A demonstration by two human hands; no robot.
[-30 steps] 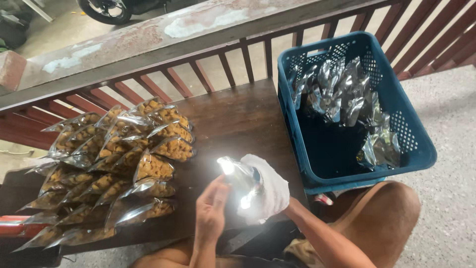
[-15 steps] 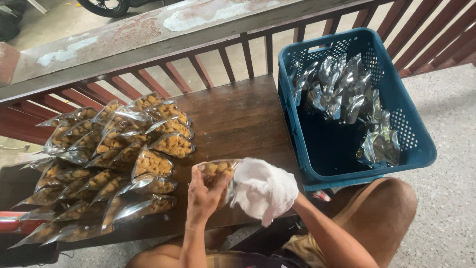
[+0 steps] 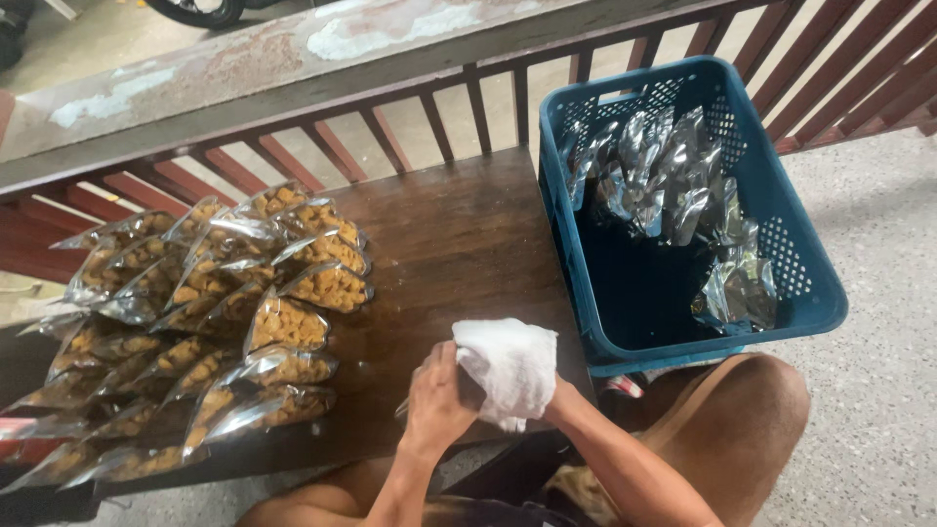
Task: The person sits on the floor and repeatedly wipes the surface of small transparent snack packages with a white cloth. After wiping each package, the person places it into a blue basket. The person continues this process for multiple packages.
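A dark wooden table [image 3: 459, 234] carries rows of clear snack pouches [image 3: 210, 293] on its left, and a blue plastic crate [image 3: 795, 283] of silvery pouches [image 3: 673, 185] stands to its right. At the near edge, the left hand [image 3: 436, 400] grips a pouch [image 3: 402, 408], almost wholly hidden behind it, while the right hand, covered by a white cloth [image 3: 508, 369], presses that cloth against it. Hard rubbing could likely crush the contents or slip the pouch off the edge.
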